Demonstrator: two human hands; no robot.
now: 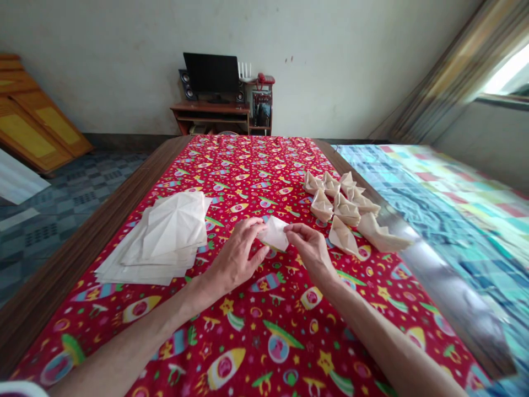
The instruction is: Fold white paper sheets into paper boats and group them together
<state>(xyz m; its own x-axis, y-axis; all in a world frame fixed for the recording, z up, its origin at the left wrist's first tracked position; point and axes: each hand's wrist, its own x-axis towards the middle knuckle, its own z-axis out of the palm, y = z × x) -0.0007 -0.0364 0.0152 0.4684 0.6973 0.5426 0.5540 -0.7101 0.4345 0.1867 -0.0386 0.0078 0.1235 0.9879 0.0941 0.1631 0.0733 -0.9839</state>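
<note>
Between my hands, over the middle of the red cloth, is a small folded piece of white paper (274,234). My right hand (308,246) pinches its right corner between thumb and fingertips. At the paper's left edge is my left hand (243,248), its thumb apart from the fingers and the fingertips touching the paper. To the left lies a stack of creased white paper sheets (176,223). On the right sit several folded paper boats (346,209), grouped close together near the table's edge.
A red cloth (231,320) printed with rockets covers the wooden table (136,173). Beside it on the right is a bed (446,204) with a checked cover. A monitor (212,74) and speakers stand on a desk by the far wall. A white rim (20,389) shows at the bottom left.
</note>
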